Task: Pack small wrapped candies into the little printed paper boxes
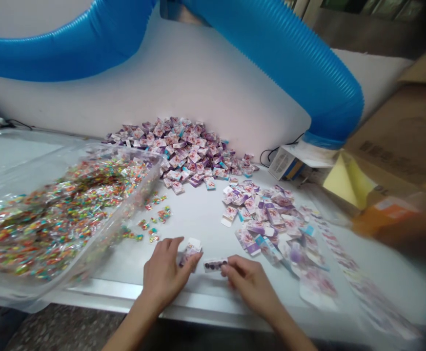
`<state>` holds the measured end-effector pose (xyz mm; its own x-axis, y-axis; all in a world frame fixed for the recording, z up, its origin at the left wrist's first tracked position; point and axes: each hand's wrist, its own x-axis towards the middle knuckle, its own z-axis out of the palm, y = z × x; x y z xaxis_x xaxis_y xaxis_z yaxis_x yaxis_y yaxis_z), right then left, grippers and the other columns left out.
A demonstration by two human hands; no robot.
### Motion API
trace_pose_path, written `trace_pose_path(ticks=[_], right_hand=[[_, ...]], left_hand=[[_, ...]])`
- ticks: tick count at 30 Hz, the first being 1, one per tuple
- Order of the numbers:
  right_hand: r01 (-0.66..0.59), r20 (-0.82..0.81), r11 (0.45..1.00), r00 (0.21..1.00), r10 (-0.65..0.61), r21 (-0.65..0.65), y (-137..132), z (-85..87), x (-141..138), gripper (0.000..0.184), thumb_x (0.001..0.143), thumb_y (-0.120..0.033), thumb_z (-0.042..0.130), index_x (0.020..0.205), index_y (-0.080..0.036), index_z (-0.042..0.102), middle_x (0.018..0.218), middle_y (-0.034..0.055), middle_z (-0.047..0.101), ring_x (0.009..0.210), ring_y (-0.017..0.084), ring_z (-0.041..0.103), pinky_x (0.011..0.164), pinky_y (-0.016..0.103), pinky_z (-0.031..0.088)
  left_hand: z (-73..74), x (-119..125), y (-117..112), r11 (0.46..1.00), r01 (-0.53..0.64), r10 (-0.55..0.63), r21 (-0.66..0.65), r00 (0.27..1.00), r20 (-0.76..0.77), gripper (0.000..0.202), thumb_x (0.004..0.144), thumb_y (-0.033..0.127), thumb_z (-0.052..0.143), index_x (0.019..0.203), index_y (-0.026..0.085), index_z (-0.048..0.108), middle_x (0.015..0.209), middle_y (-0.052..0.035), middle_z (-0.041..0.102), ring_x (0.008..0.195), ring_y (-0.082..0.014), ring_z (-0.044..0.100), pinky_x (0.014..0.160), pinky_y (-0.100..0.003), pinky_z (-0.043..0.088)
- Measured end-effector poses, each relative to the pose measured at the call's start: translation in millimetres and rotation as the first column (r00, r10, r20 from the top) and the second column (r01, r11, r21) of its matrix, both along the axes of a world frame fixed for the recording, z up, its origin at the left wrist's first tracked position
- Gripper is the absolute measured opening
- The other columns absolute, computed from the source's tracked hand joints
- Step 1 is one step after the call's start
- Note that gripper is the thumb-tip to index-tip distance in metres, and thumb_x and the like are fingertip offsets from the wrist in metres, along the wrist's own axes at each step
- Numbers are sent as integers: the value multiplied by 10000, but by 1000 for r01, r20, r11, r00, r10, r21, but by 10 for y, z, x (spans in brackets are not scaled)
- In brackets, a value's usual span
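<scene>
My left hand (167, 268) is near the table's front edge, its thumb and fingers around a small printed carton (191, 247) with a white flap at its top. Between the thumb and fingertips of my right hand (249, 282) is a small clear strip with dark round pieces (213, 266). The strip points left toward the carton, a short gap apart from it. To the right lies a loose heap of flat printed cartons (260, 214). Several small colorful wrapped pieces (164, 213) are scattered beyond my left hand.
A clear plastic tray (125, 207) full of colorful wrapped pieces is on the left. A pile of boxed-up cartons (187, 151) leans toward the back wall. Blue ducting (289, 58) hangs overhead. Cardboard boxes (399, 136) and a yellow paper (350, 180) are at right.
</scene>
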<state>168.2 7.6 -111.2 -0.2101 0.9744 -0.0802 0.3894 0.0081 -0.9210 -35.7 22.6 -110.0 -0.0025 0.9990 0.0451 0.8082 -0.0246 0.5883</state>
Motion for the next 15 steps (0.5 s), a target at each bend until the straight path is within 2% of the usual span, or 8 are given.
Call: trace_pose_path(ticks=[2,5,7,11,13,15], right_hand=[[22,1,999,1000,-22,-23,54,-1,47,265,869,-372,525,711,-170,594,575,-26,534,575,129,518,559,224,382],[59,0,997,998,-59,58,143,6,76,274,856,-400,540,715,-173,601,634,-10,553,631,140,524,590,235,394],[90,-47,992,995,-86,84,208,17,51,285,841,-431,556,734,-173,611,662,0,561,647,146,530,599,241,410],[90,-174,996,981,-86,13,328,26,-111,281,834,-434,559,773,-165,611,616,-7,553,593,140,531,578,244,429],[54,-149,998,988,-50,26,364,19,-209,247,843,-393,549,770,-166,611,629,-8,555,607,138,531,577,238,419],[-2,-18,994,1000,4,112,381,18,-279,218,857,-330,531,726,-171,603,647,-9,553,633,135,522,588,231,393]], left_hand=[[-30,39,103,1000,31,-29,5,966,-257,462,791,474,542,1135,167,570,1030,-131,612,1018,-308,540,755,-365,445],[-21,111,162,984,143,-175,-111,909,-378,288,830,337,484,1067,208,583,925,-95,612,876,-263,591,675,-320,438],[-2,142,135,978,159,-198,-133,909,-367,241,854,297,435,1036,240,582,907,-67,593,801,-220,602,641,-284,422],[-10,130,14,987,134,-152,-90,957,-248,295,831,251,459,1117,251,531,982,-55,573,799,-191,612,664,-275,432],[-57,103,-42,995,90,-96,-41,978,-183,360,808,220,476,1167,244,500,1018,-60,575,835,-200,616,706,-293,454],[-139,76,-86,998,52,-48,37,992,-118,385,801,201,478,1185,235,487,1037,-65,577,871,-209,618,745,-315,480]])
